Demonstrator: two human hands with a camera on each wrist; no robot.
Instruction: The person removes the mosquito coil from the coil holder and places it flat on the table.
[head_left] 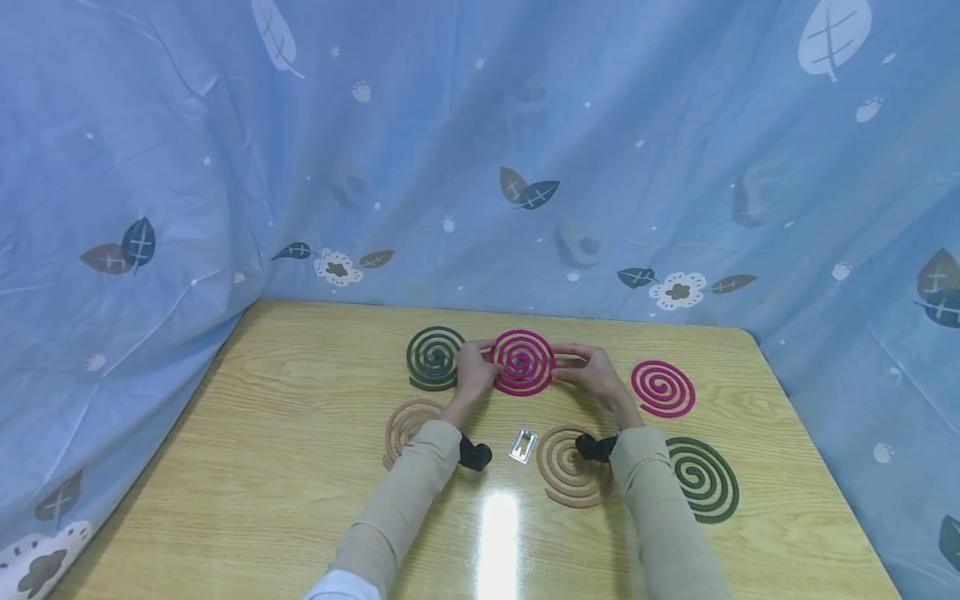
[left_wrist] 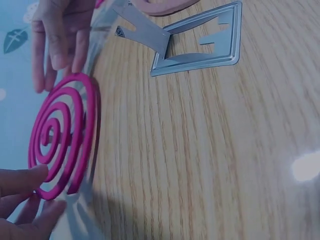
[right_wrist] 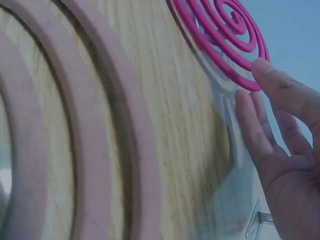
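Note:
A magenta mosquito coil (head_left: 522,390) lies flat near the table's far side, between both hands. My left hand (head_left: 474,371) pinches its left rim, the thumb above and fingers below in the left wrist view (left_wrist: 25,200). At the opposite rim is my right hand (head_left: 592,372), fingers extended; its thumb (right_wrist: 264,70) overlaps the coil's edge in the right wrist view. A bit of grey metal shows through the rings beneath the coil. Nearer me, a metal coil stand (head_left: 523,446) with raised prongs (left_wrist: 150,32) rests on the wood.
A dark green coil (head_left: 433,386) lies left of the left hand. Tan coils (head_left: 567,501) (head_left: 393,425) lie under the forearms, partly covered. Another magenta coil (head_left: 663,410) and a dark green one (head_left: 720,512) are at right. A blue curtain (head_left: 450,275) borders the table (head_left: 225,500).

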